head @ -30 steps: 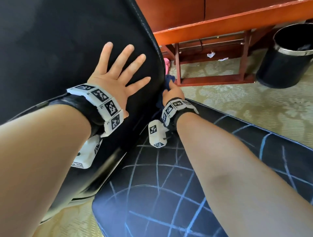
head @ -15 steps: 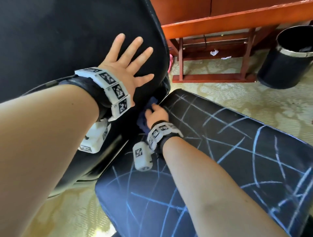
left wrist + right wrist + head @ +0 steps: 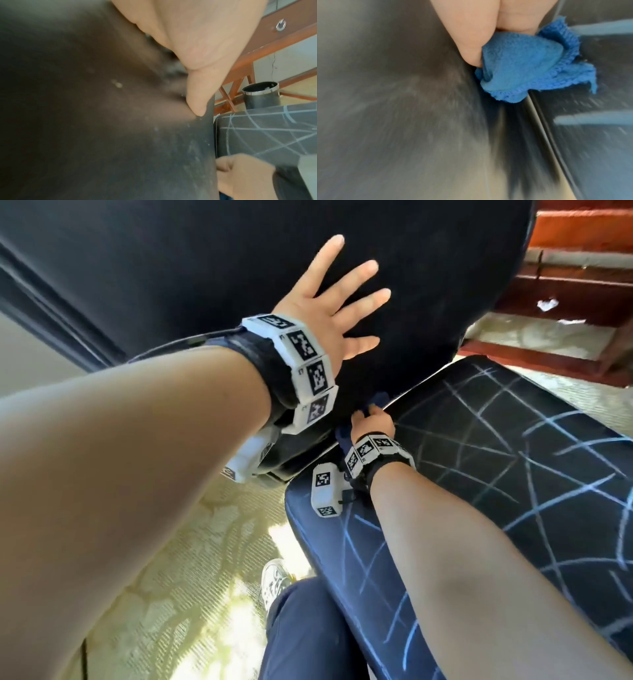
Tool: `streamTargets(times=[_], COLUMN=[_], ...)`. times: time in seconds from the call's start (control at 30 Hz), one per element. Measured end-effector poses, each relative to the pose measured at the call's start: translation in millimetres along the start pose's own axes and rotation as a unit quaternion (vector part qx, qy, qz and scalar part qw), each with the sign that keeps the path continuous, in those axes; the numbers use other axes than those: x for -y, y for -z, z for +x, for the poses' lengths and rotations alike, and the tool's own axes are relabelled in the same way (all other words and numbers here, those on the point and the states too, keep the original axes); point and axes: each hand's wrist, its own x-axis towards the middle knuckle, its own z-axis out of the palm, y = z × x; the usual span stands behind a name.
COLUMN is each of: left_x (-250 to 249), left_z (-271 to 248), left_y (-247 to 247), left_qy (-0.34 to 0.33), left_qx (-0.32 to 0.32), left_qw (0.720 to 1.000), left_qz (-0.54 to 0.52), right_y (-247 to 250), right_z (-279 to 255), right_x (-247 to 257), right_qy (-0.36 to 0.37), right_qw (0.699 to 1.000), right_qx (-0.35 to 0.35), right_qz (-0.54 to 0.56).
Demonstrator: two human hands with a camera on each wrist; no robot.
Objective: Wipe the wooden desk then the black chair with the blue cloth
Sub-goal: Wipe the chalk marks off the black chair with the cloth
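Right hand (image 3: 371,419) slid nearer, gripping blue cloth (image 3: 530,70) at chair (image 3: 205,268) crease, left hand (image 3: 329,313) splayed flat on backrest, bin (image 3: 260,96) beyond

The chair backrest (image 3: 239,268) stands left of the chair seat (image 3: 496,474). The left hand (image 3: 329,313) lies flat on the backrest. The right hand (image 3: 371,422) sits at the seam between backrest and seat, with the cloth (image 3: 530,67) in it. The desk (image 3: 582,234) stands behind the chair, and the bin (image 3: 260,97) is on the floor beside the desk frame. A shoe (image 3: 274,580) rests on the carpet (image 3: 171,594) left of the seat.
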Motion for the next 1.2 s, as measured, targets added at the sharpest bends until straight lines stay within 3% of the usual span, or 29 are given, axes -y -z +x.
streamTargets(times=[0.17, 0.33, 0.47, 0.6, 0.8, 0.87, 0.97, 1.1, 1.2], left_x=[14, 34, 50, 65, 85, 85, 84, 83, 86], left_z=[-26, -70, -116, -160, -229, -245, -268, -296, -307], left_y=[-15, -21, -21, -18, -7, -9, -18, -29, -35], left_qy=[0.025, 0.065, 0.143, 0.216, 0.297, 0.312, 0.339, 0.371, 0.369], left_qx=[0.003, 0.003, 0.007, 0.02, -0.035, -0.043, -0.042, -0.074, -0.105], left_qw=[1.0, 0.998, 0.987, 0.965, 0.926, 0.911, 0.879, 0.807, 0.781], left_qz=[0.002, -0.024, -0.077, -0.145, -0.23, -0.265, -0.333, -0.453, -0.492], right_y=[-37, -58, -30, 12, 80, 96, 102, 81, 60], right_z=[-49, -94, -114, -133, -196, -225, -266, -294, -304], right_x=[-6, -5, 17, 51, 131, 150, 172, 191, 200], right_qy=[-0.018, 0.018, 0.031, 0.075, 0.224, 0.272, 0.349, 0.424, 0.458], right_qw=[0.998, 0.981, 0.962, 0.93, 0.922, 0.926, 0.913, 0.88, 0.86], right_qx=[0.034, 0.138, 0.183, 0.167, 0.082, 0.06, 0.082, 0.126, 0.156], right_qz=[-0.045, -0.132, -0.202, -0.32, -0.306, -0.255, -0.193, -0.173, -0.163])
